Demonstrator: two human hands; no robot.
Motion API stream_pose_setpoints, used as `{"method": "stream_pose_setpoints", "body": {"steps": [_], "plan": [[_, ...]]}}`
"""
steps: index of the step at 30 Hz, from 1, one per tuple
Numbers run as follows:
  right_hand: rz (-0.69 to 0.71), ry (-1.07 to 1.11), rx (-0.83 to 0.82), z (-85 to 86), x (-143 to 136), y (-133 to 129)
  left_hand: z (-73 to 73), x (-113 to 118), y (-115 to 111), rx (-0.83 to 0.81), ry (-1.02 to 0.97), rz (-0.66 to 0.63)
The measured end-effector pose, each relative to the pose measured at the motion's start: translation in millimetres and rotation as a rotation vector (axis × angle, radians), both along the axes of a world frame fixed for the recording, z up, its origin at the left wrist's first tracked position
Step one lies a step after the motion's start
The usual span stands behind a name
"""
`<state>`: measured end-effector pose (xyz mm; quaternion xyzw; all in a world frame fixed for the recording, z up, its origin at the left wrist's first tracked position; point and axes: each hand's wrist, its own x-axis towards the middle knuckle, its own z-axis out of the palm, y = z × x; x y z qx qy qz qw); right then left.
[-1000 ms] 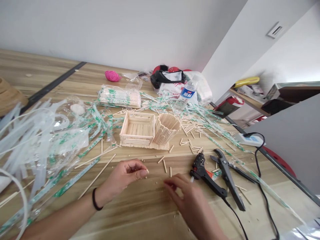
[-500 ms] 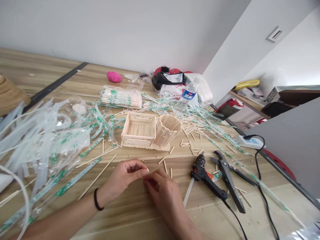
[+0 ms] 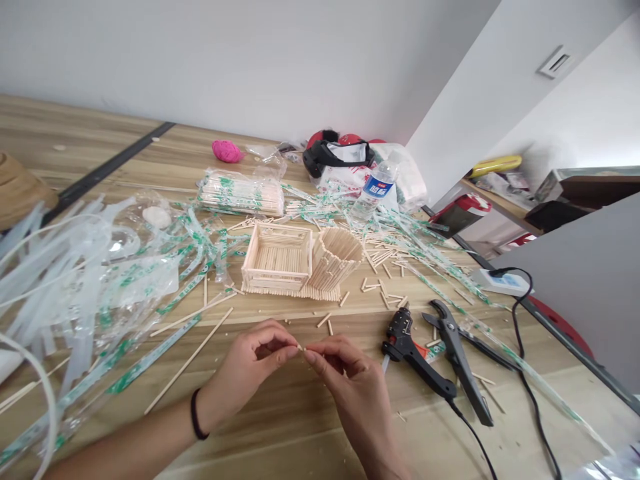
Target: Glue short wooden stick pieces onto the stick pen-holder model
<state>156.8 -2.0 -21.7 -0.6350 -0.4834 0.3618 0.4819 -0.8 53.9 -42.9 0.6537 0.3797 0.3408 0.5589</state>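
Observation:
Just in front of a craft-stick model, my left hand [image 3: 260, 360] and my right hand [image 3: 350, 380] meet fingertip to fingertip. Each thumb and forefinger is pinched together, and a tiny pale piece of wooden stick [image 3: 301, 349] shows between them; most of it is hidden by the fingers. The model has an open square box [image 3: 278, 257] and a flared round cup [image 3: 340, 260], both on a base of thin sticks [image 3: 320, 293]. To the right of my right hand lie a black hot glue gun [image 3: 417, 360] and a long-handled cutter [image 3: 460, 360].
Short cut sticks [image 3: 385, 290] are scattered behind and right of my hands. Clear glue sticks [image 3: 80, 267] and green-printed wrappers [image 3: 195, 267] cover the left. Farther back are bagged sticks [image 3: 243, 193], pink yarn [image 3: 227, 151] and a bottle [image 3: 375, 190]. A power strip [image 3: 505, 281] sits right.
My right hand has turned and lifted slightly, bringing its fingertips against the left hand's fingertips at the small stick piece. The model and tools stay in place.

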Motion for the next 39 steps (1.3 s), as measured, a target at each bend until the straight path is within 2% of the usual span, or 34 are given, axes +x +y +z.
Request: {"method": "stream_pose_setpoints", "body": {"steps": [11, 20, 29, 39], "plan": [[0.007, 0.059, -0.008, -8.0, 1.0, 0.3, 3.2, -1.5, -1.9, 0.050, 0.027, -0.033], [-0.006, 0.077, -0.019, -3.4, -1.2, -0.1, 3.4, -0.6, -1.1, 0.051, 0.030, -0.031], [0.003, 0.053, -0.002, -11.1, 3.5, 0.2, 1.0, -0.2, -0.2, 0.008, 0.035, -0.025], [-0.017, -0.041, 0.029, -6.0, -2.1, -0.5, 4.7, 0.6, -1.3, 0.030, 0.074, -0.020]]}}
